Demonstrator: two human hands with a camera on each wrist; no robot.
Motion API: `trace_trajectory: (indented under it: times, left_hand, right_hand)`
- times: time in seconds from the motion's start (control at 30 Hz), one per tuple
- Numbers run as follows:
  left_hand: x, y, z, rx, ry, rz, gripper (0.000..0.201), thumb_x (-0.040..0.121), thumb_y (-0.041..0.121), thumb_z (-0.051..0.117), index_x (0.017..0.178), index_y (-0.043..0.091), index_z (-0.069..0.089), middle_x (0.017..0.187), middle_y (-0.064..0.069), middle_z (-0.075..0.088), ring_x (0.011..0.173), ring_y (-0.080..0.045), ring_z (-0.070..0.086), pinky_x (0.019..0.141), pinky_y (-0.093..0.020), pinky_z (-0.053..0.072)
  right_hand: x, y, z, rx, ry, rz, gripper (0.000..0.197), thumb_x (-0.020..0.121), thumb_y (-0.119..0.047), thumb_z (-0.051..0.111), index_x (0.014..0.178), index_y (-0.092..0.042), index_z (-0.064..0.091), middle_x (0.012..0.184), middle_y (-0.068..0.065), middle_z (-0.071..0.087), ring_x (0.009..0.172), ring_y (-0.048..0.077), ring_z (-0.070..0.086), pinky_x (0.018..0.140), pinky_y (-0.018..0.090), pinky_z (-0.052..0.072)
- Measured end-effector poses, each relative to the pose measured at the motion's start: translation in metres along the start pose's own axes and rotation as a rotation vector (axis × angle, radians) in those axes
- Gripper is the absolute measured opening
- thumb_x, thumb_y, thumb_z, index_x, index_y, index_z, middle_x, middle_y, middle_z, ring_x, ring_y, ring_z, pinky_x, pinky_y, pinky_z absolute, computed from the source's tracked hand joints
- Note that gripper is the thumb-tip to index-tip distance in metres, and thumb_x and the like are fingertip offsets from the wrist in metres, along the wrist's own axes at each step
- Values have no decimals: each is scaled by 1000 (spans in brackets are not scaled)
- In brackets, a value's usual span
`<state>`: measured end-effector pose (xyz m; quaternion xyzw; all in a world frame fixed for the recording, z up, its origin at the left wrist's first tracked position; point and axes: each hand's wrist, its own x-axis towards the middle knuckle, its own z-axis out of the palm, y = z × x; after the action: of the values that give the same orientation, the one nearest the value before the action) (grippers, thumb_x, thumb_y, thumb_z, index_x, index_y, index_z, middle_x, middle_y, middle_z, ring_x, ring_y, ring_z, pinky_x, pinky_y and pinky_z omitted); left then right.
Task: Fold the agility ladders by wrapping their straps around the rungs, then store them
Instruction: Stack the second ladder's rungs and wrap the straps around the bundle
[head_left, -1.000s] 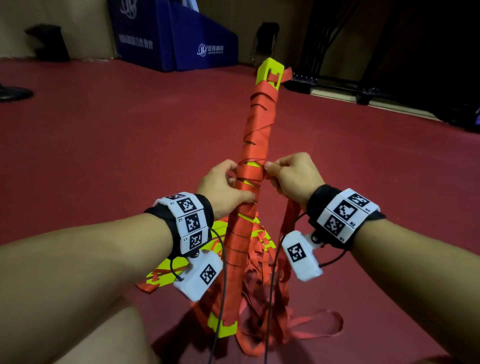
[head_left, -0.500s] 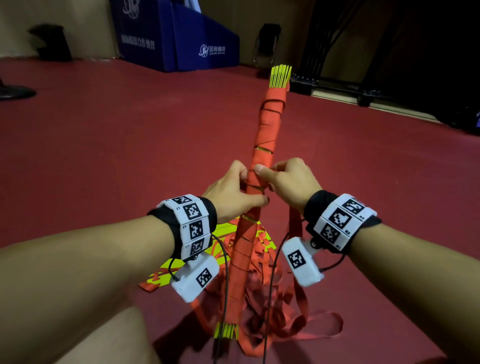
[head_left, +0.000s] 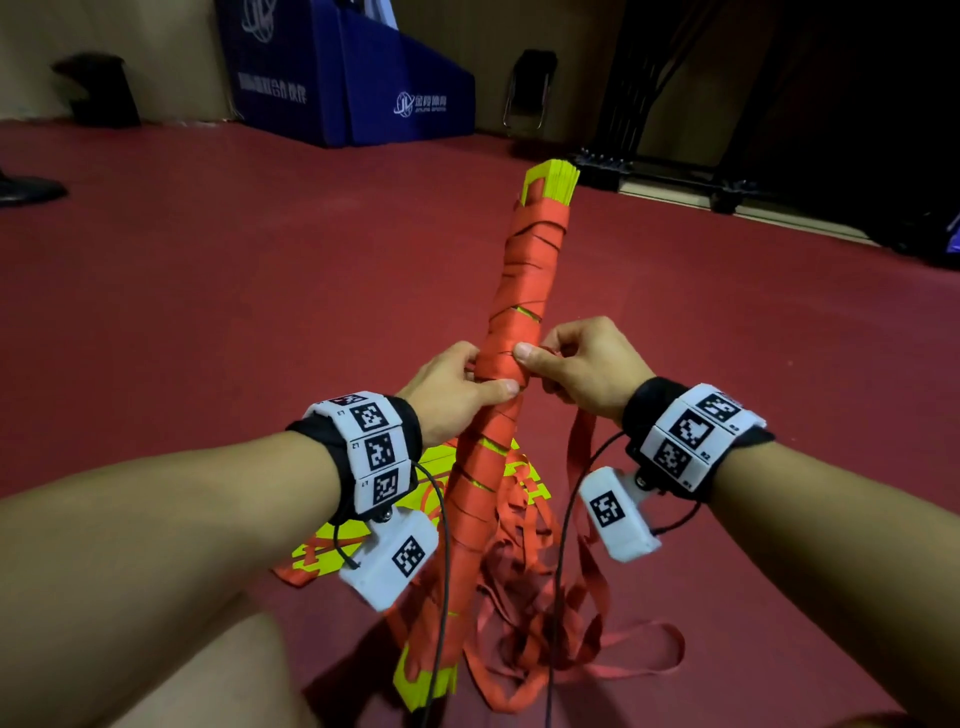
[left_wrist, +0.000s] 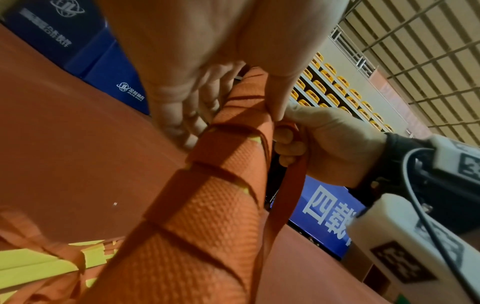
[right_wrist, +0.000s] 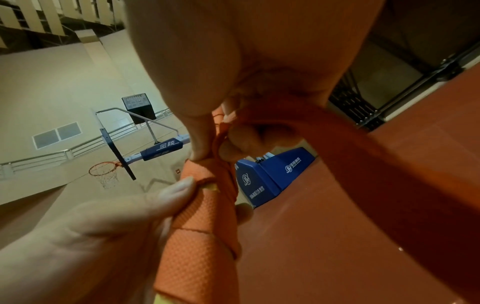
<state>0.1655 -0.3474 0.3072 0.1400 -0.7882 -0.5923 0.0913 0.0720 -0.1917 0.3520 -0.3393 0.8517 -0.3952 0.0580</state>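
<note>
A long bundle of yellow rungs wrapped in orange strap stands tilted in front of me, its yellow ends showing at top and bottom. My left hand grips the bundle at mid-height, thumb across the wrap. My right hand pinches the loose orange strap against the bundle's right side; the strap hangs from it to the floor. In the right wrist view the strap loops round my fingers. More loose orange strap and yellow rungs lie tangled on the floor below.
Red sports floor all around. Blue padded base of a basketball stand at the back, a folding chair beside it, dark metal frames at back right. A dark object lies at far left.
The bundle has been turned about its long axis between my hands, taking up another turn of strap. Both hands stay at mid-height on it.
</note>
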Motion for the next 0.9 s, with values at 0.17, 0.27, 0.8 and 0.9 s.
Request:
trace_trajectory:
  times: [0.17,0.27,0.8,0.9]
  left_hand:
    - [2,0,-4,-64,44,18,31,82,29,80,99,23,55,92,-4,70,70,-19,64,54,-26,43]
    - [2,2,-3,-75,53,56,40,77,34,82,103,24,54,98,-6,72,73,-19,66,55,-28,44]
    - [-4,5,-4,28,49,112,56,55,48,84,103,24,72,95,0,76,89,-19,72,88,-41,59]
    - [-3,7,-4,63,70,131,38,73,27,88,106,20,71,89,3,73,77,-11,67,79,-30,55]
  right_hand:
    - [-2,0,-4,194,-216,70,19,102,-6,51,84,-3,59,67,7,66,54,16,62,60,33,53]
    - [0,3,-2,65,-230,22,19,102,-9,51,87,-4,62,76,13,71,66,20,64,66,37,54]
    - [0,-1,-2,-225,-187,-57,33,103,-11,41,70,-13,49,63,5,65,52,17,63,51,24,48]
    - [0,-2,-1,-162,-186,-25,37,104,-16,40,67,-13,44,59,8,57,46,22,55,43,26,43]
